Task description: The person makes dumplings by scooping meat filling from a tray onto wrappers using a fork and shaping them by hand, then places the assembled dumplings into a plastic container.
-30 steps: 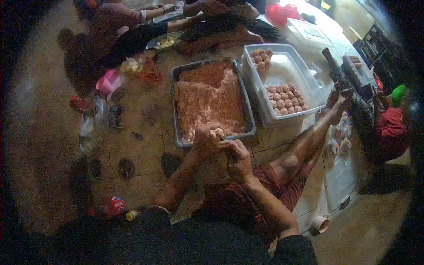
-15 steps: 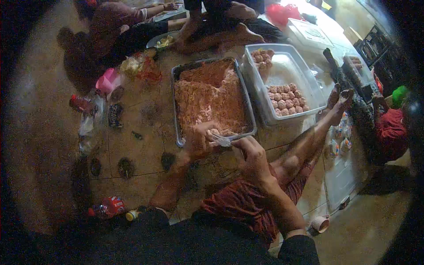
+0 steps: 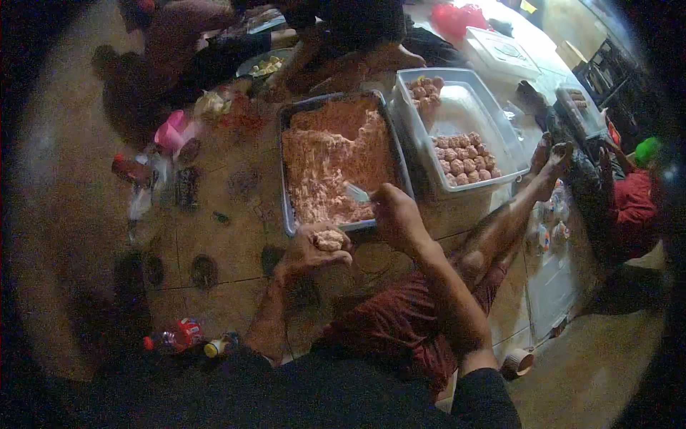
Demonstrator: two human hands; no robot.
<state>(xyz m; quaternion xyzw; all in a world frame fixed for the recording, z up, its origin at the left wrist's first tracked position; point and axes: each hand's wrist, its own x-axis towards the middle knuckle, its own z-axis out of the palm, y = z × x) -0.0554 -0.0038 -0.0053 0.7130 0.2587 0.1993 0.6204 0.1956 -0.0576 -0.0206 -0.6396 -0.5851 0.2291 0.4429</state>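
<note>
In my left hand, just outside the near edge of the tray, lies a lump of pink meat mixture, with the fingers curled round it. My right hand is closed on a light-coloured fork, whose head is over the mixture. The dark-rimmed tray holds a wide, uneven mass of meat mixture. To its right stands a clear plastic box with rows of round meatballs at the near end and a further pile at the far left corner.
Other people sit beyond the tray, and a person in red is at the right. A plate of food, a pink item and bottles are on the floor. A cup lies at lower right. Legs stretch right of the tray.
My hands have moved apart. My left hand has drawn back with the lump, and the fork in my right hand has moved over the tray. A person beyond has leaned forward.
</note>
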